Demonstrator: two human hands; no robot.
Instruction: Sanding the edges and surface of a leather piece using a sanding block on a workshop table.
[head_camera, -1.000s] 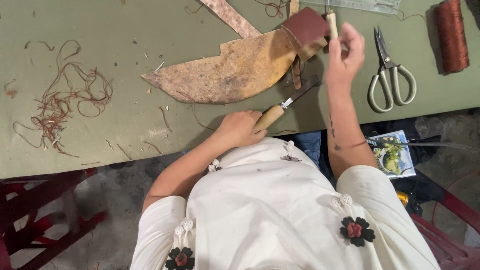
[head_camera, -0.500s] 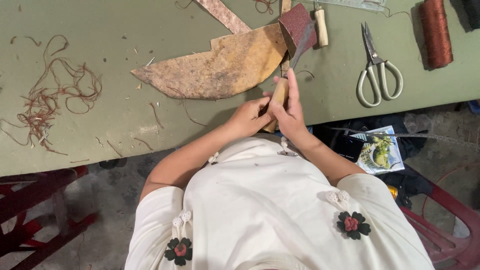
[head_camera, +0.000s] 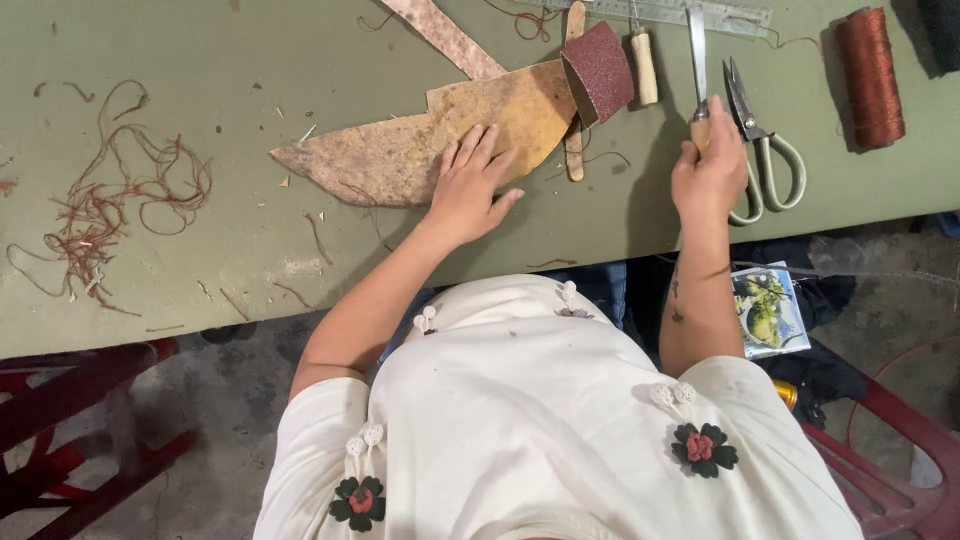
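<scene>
A curved brown leather piece (head_camera: 400, 150) lies on the green table (head_camera: 200, 250). My left hand (head_camera: 468, 185) rests flat on its right part, fingers spread. My right hand (head_camera: 712, 170) is shut on the wooden handle of a flat-bladed knife (head_camera: 698, 45), blade pointing away from me, right beside the scissors (head_camera: 762, 150). A folded piece of dark red sandpaper (head_camera: 598, 70) lies on the leather's far right end.
A wooden-handled awl (head_camera: 645, 65), a metal ruler (head_camera: 680, 12), a spool of brown thread (head_camera: 868, 75), a leather strip (head_camera: 445, 38) and a tangle of brown thread scraps (head_camera: 110, 200) lie on the table. Red plastic chairs (head_camera: 60, 420) stand below.
The knife passed from my left hand to my right, which carried it right beside the scissors. My left hand moved up and flattened on the leather.
</scene>
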